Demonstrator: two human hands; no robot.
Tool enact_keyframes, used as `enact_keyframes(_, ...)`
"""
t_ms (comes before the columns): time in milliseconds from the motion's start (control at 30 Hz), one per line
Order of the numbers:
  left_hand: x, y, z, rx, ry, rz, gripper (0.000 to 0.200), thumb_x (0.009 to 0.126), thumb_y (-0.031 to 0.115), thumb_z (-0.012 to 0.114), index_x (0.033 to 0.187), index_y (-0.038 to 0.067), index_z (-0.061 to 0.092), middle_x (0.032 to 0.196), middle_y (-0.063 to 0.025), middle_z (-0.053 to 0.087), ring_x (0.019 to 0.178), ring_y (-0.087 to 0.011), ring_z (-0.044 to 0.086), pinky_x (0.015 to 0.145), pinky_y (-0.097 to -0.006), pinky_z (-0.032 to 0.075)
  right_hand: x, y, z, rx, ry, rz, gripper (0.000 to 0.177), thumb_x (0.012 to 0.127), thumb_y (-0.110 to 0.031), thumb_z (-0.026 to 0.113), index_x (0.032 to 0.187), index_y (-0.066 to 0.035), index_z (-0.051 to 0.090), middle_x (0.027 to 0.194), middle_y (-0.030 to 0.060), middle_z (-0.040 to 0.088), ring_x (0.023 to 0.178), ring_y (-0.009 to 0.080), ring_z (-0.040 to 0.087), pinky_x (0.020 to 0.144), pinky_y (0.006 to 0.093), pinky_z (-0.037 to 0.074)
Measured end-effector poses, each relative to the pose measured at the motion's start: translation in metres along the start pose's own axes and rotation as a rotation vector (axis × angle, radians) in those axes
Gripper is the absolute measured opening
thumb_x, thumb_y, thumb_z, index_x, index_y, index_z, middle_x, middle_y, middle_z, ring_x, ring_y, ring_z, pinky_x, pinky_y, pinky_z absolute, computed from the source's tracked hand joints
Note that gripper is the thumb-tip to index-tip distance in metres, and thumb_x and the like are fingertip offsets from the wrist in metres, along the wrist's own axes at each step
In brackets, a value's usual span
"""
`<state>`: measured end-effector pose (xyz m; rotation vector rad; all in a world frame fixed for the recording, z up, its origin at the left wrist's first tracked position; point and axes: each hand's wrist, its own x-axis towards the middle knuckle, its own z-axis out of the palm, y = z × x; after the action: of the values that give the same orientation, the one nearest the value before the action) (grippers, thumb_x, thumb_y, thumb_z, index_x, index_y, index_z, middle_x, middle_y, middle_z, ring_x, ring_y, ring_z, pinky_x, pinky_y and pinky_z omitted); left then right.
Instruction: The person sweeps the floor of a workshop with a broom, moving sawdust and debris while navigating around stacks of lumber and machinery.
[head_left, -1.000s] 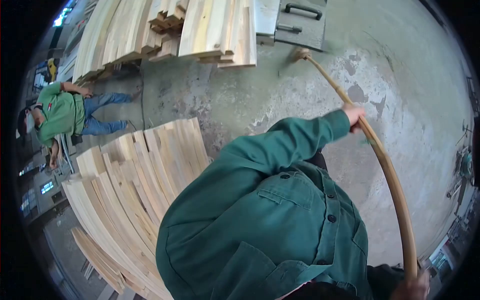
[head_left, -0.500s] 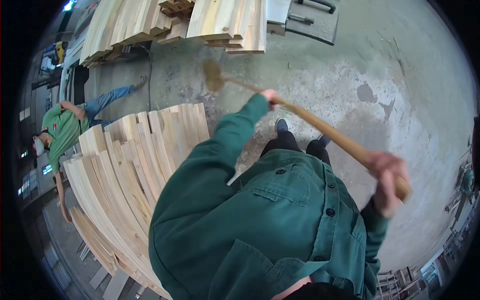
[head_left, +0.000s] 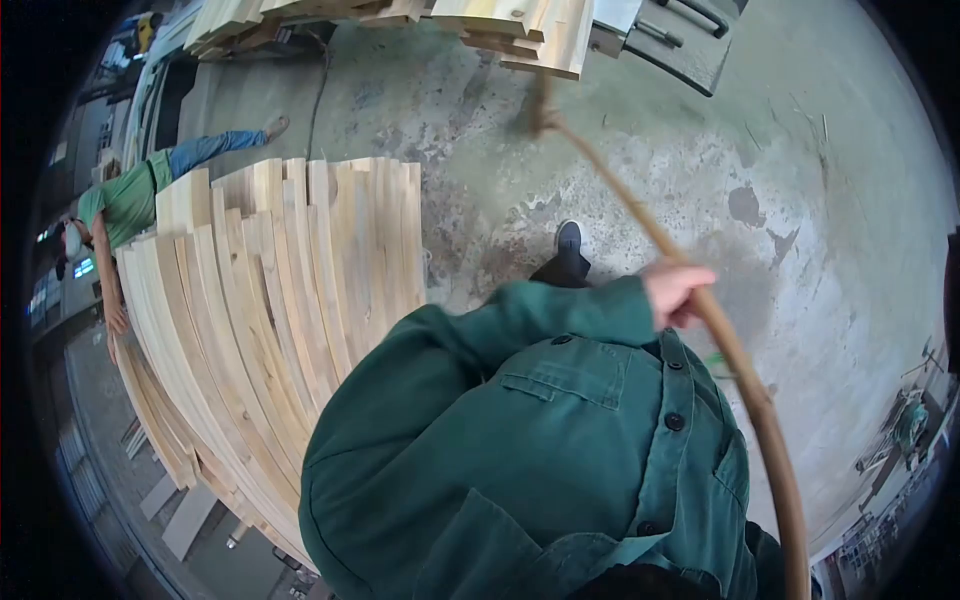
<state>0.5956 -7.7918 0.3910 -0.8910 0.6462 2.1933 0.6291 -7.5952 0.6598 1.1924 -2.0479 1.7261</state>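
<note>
You stand on a grey concrete floor (head_left: 830, 150), worn into pale patches and marked by a few dark stains (head_left: 745, 205), under even light with no hard shadows. On your left lies a large fanned stack of long pale wooden planks (head_left: 270, 300), with a person in a green shirt and blue jeans (head_left: 130, 200) just beside its far side. Ahead, a second pile of pale wooden boards (head_left: 520, 25) sits next to a grey metal plate with dark handles (head_left: 690, 45).
</note>
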Motion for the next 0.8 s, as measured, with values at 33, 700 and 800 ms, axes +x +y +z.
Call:
enact_keyframes(33,-0.005,-0.004,-0.016,-0.075,0.082,0.012,0.011,0.059,0.015,0.048,0.057,0.006,0.041,0.049,-0.0053,0.042,0.036,-0.011,0.04,0.028,-0.0212,0.034,-0.012,0.018,-0.007,0.009,0.037,0.005,0.012,0.059,-0.013,0.045,0.051,-0.007,0.037,0.043,0.0016,0.039,0.037,0.0102,0.04,0.033,0.0213,0.026)
enact_keyframes(700,0.091,-0.071,0.1,0.119,-0.107,0.026,0.018,0.06,0.019,0.046,0.054,0.004,0.04,0.044,-0.0059,0.041,0.027,-0.0125,0.037,0.024,-0.0209,0.029,-0.032,0.028,-0.092,0.142,-0.313,-0.062,0.012,0.062,-0.013,0.036,0.054,-0.004,0.037,0.045,0.0076,0.036,0.041,0.0188,0.039,0.039,0.029,0.032)
enact_keyframes(800,0.055,-0.088,0.079,-0.045,0.001,-0.053,0.016,0.058,0.018,0.051,0.055,0.006,0.041,0.047,-0.0046,0.042,0.031,-0.0112,0.039,0.024,-0.022,0.029,-0.036,0.039,-0.111,0.234,-0.332,-0.116,0.012,0.062,-0.012,0.036,0.053,-0.004,0.037,0.044,0.0077,0.037,0.039,0.0184,0.039,0.037,0.028,0.031)
